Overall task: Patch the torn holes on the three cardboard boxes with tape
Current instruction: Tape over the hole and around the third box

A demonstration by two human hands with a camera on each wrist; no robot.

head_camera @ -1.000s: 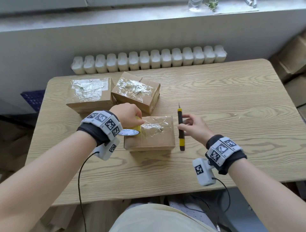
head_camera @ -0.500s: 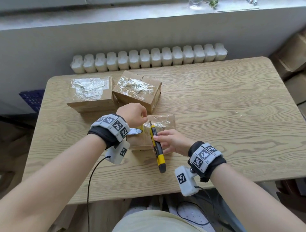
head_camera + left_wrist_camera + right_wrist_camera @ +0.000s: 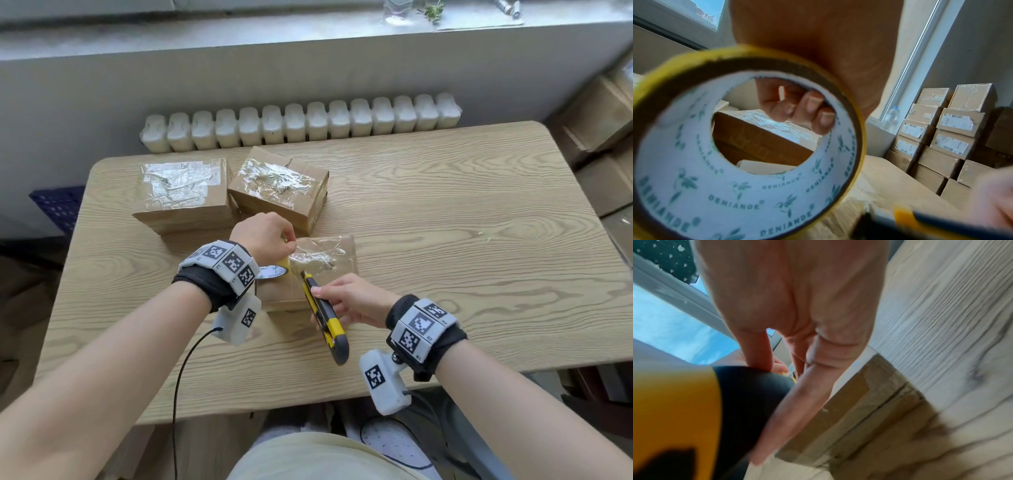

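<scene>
Three cardboard boxes sit on the wooden table [image 3: 445, 212]. The far left box [image 3: 181, 195] and the far middle box [image 3: 279, 186] carry crinkled clear tape on top. On the near box [image 3: 329, 263] a strip of clear tape runs from the yellow tape roll [image 3: 274, 270] [image 3: 748, 146]. My left hand [image 3: 263, 236] grips that roll at the box's left edge. My right hand [image 3: 346, 301] grips a yellow and black utility knife [image 3: 323, 315] [image 3: 684, 418], its tip at the stretched tape beside the roll.
A white radiator [image 3: 301, 125] runs behind the table's far edge. Stacked cardboard boxes [image 3: 941, 134] stand to the right of the table, with a water bottle [image 3: 889, 119] on the sill. A blue crate [image 3: 56, 205] sits at the far left.
My right hand picked the knife up from the table right of the near box and brought it left, tip against the tape beside the roll. The left hand stayed on the roll.
</scene>
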